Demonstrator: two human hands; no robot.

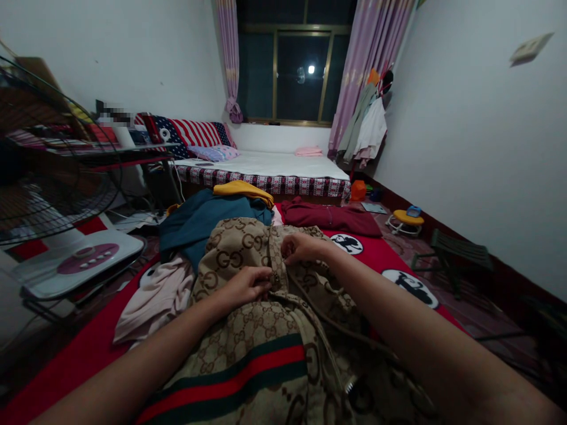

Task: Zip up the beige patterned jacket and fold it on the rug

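Note:
A beige-brown jacket (239, 339) with a printed letter pattern and a green-red-green stripe lies in front of me, its front edge with a zip running down the middle. My left hand (250, 284) rests at this edge, its fingers bent and closed on the cloth. Slightly higher and to the right, my right hand (299, 247) is closed in a pinch on the upper part of the same front edge. The jacket's right side lies in dark folds beneath my right forearm, where part of it is hidden.
Around the jacket on the red mat (84, 369) lie a teal garment (190, 224), a yellow garment (243, 192), a pale pink garment (155, 301) and a maroon garment (330, 217). A fan (75, 260) stands left, a folding stool (460, 251) right, a bed (266, 165) behind.

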